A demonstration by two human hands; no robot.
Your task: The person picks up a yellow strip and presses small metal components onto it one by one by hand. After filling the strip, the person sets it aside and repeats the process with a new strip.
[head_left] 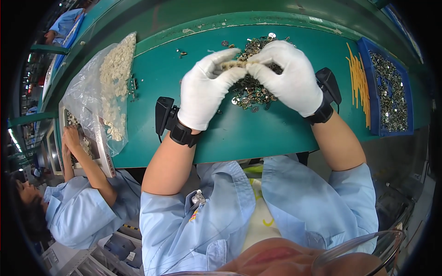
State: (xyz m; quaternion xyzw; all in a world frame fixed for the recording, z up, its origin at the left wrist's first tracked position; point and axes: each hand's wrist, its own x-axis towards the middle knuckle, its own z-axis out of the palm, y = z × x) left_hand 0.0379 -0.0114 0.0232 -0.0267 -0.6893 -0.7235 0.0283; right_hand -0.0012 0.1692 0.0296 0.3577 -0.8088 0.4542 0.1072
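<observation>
Both my hands wear white gloves and meet over a pile of small shiny metal parts [252, 92] on the green table. My left hand [202, 85] is closed, its thumb and fingers around a short, tan, rough-looking strip [234, 66]. At the strip's right end, my right hand [287, 76] pinches with thumb and forefinger, and its fingertips hide that end. What exactly the strip is made of cannot be made out. Some of the pile lies behind my fingers.
Clear plastic bags of small cream pieces [116, 69] lie at the left. Long yellow sticks [358, 87] rest beside a blue tray [375, 92] of metal parts at the right. A co-worker's hands [71, 138] reach into a white-rimmed box at the far left.
</observation>
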